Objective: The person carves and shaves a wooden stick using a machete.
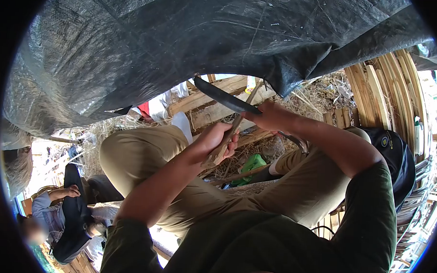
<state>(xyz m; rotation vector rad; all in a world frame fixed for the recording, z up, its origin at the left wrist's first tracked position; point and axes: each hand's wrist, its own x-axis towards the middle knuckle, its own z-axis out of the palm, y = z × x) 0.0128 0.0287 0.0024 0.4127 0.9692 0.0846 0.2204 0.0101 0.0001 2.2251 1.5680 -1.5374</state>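
Note:
My right hand point(273, 117) is closed around a machete, its long dark blade point(223, 97) pointing up and to the left. Below my fist, the back end of its handle point(295, 141) sticks out. My left hand point(217, 140) is wrapped round a strip of split wood point(222, 149), which slants up to the right. Blade and strip cross just left of my right fist; whether the edge bites into the wood I cannot tell. Both hands are above my bent legs point(148, 151).
A dark tarp point(183, 34) hangs low overhead. Split wood strips point(386, 89) stand at the right, near a black bag point(393, 154). Straw and boards point(222, 110) cover the ground, with green plastic point(252, 167). Another person point(66, 218) sits at lower left.

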